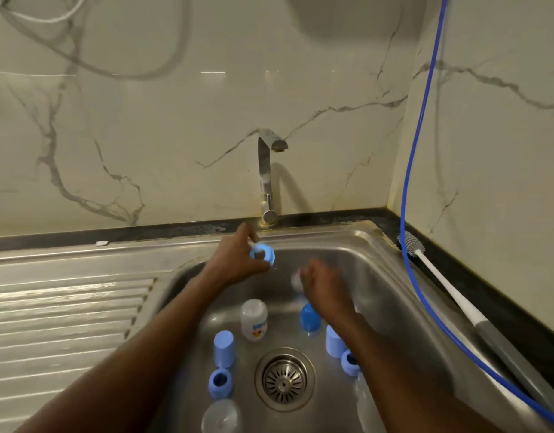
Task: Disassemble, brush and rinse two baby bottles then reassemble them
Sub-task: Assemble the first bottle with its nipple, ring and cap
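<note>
Looking down from over the person's head, the job seems partway through. The bottles are in pieces across the sink [378,260]. A clear bottle [253,320] with a printed picture sits mid-basin. It seems to stand on end, long axis up and down, though I can't tell which end is up. Around the drain [284,379] are pale blue caps [224,348], a darker blue piece [310,317], blue collars [220,382] and a clear part [221,417] at the near edge.

Taking apart looks done, I'd say, and all the reassembly is left. No water shows at the tap [266,179]. The brush [438,276] lies on the worktop [488,307] to the right, beside a blue hose [419,151]. Its long axis runs toward the back corner, bristles at the wall end, so brushing isn't in hand.

The left hand [238,260] has its grip pinched on a blue ring [262,254], held above the basin's far end below the tap, hole facing up toward us. The right hand [324,284] is just beside it and blurred. Something pale shows at its fingertips, but I can't tell whether its grip has closed on it.
</note>
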A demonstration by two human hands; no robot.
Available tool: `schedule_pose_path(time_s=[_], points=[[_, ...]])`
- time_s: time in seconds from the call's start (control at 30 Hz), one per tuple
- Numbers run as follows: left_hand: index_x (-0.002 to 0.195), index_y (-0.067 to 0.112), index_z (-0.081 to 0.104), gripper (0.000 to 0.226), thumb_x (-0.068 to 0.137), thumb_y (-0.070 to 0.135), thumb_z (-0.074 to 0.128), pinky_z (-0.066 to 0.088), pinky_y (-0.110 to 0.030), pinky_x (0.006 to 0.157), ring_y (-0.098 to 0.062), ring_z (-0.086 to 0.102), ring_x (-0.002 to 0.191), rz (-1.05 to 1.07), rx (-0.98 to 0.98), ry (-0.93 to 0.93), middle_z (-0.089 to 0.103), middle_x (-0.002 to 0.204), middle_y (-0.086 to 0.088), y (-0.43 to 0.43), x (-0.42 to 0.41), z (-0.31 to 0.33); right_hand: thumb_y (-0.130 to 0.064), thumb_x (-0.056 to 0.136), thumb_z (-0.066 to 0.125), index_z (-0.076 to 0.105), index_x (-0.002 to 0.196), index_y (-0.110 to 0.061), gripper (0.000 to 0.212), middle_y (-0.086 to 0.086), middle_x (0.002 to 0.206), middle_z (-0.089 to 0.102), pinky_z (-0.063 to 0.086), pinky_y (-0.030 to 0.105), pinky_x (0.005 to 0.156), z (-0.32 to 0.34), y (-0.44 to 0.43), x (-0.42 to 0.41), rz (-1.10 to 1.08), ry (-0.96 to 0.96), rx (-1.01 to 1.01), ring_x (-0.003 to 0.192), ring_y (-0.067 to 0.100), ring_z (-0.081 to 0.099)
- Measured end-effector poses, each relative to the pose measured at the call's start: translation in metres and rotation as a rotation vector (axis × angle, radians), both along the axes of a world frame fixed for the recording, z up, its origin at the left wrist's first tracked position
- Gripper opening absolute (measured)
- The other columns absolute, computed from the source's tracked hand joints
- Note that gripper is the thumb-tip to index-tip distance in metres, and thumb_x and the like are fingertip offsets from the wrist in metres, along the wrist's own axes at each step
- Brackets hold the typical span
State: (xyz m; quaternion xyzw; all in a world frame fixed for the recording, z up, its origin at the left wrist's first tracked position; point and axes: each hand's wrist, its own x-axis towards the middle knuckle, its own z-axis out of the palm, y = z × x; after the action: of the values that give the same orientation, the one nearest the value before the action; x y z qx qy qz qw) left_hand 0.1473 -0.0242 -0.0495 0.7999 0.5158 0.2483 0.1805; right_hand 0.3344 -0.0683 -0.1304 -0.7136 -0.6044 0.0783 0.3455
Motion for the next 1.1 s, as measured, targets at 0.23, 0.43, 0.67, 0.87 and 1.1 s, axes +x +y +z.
schedule_pose_path(time_s=[0.23, 0.43, 0.67, 0.87, 1.1], points=[[0.108, 0.025, 0.068, 0.031, 0.08, 0.032, 0.077, 0.054, -0.024, 0.077, -0.003, 0.066, 0.081, 0.039, 0.131, -0.07, 0.07, 0.092, 0.007, -0.019, -0.013, -0.004, -0.033, 0.098, 0.053, 0.054, 0.08, -0.017, 0.024, 0.001, 0.072, 0.056, 0.033, 0.011, 0.058, 0.031, -0.004, -0.01, -0.007, 0.04, 0.25, 0.064, 0.008, 0.052], [0.1, 0.023, 0.07, 0.025, 0.079, 0.034, 0.078, 0.043, -0.007, 0.06, 0.0, 0.061, 0.073, 0.023, 0.111, 0.117, 0.068, 0.089, 0.007, -0.023, 0.003, -0.025, -0.037, 0.094, 0.059, 0.051, 0.072, -0.021, 0.028, 0.001, 0.072, 0.057, 0.034, 0.028, 0.057, 0.027, -0.01, 0.014, -0.135, 0.032, 0.342, 0.066, 0.018, 0.051], [0.106, 0.026, 0.068, 0.033, 0.076, 0.036, 0.079, 0.051, -0.014, 0.071, -0.002, 0.064, 0.082, 0.021, 0.006, -0.026, 0.069, 0.095, 0.007, -0.036, 0.004, -0.019, -0.032, 0.093, 0.06, 0.063, 0.076, -0.022, 0.02, 0.002, 0.085, 0.061, 0.035, 0.024, 0.069, 0.02, -0.011, 0.005, -0.016, 0.099, 0.073, 0.082, 0.02, 0.059], [0.106, 0.019, 0.063, 0.033, 0.078, 0.018, 0.08, 0.058, -0.052, 0.084, -0.026, 0.071, 0.088, 0.106, -0.266, -0.681, 0.072, 0.095, -0.011, -0.04, -0.007, -0.034, -0.033, 0.088, 0.066, 0.054, 0.068, -0.025, 0.024, 0.007, 0.084, 0.07, 0.047, 0.03, 0.075, 0.008, -0.01, -0.007, 0.063, 0.182, -0.257, 0.086, 0.024, 0.066], [0.116, 0.017, 0.062, 0.027, 0.09, 0.008, 0.065, 0.059, -0.035, 0.08, -0.021, 0.072, 0.088, 0.039, -0.364, -0.83, 0.071, 0.101, -0.012, -0.034, -0.008, -0.055, -0.014, 0.088, 0.07, 0.055, 0.105, -0.011, 0.023, 0.017, 0.103, 0.067, 0.059, 0.031, 0.063, 0.029, -0.014, -0.023, 0.189, 0.968, -0.146, 0.092, 0.03, 0.069]])
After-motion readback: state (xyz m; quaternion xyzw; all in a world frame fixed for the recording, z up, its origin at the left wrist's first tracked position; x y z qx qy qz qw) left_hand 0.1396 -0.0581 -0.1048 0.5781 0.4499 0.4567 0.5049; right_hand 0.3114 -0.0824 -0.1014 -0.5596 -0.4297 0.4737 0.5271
